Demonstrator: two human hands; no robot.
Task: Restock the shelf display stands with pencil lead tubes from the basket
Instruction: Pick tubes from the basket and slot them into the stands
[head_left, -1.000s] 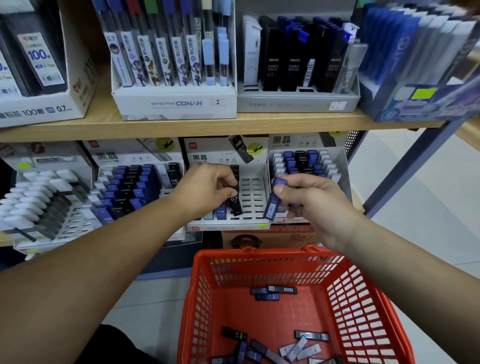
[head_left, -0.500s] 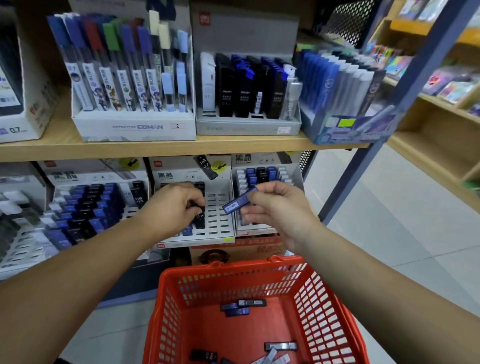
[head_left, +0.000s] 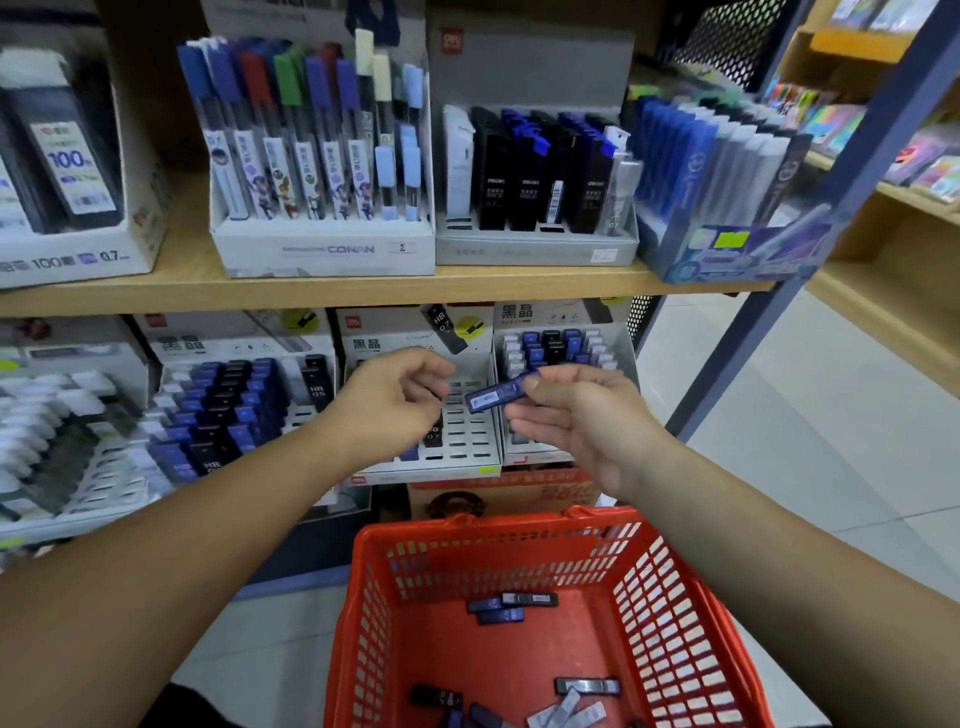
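Note:
My right hand (head_left: 576, 421) pinches a blue pencil lead tube (head_left: 496, 396) by its right end and holds it nearly level in front of the middle display stand (head_left: 470, 447). That white stand has mostly bare slots and a few tubes (head_left: 432, 437) near its left side. My left hand (head_left: 395, 400) hovers in front of the stand with loosely curled fingers. Its fingertips are just left of the tube's free end, and nothing shows in it. Below, the red basket (head_left: 519, 530) holds several loose tubes (head_left: 514, 605).
A fuller stand of blue and black tubes (head_left: 228, 400) is on the left. A smaller stand (head_left: 550, 345) is on the right. The wooden upper shelf (head_left: 363, 291) carries boxes of leads. A blue metal post (head_left: 779, 312) rises on the right, with tiled floor beyond.
My left hand lifted off the middle stand's slots and came toward the tube. My right hand tilted the blue tube from upright to nearly level and brought it leftward.

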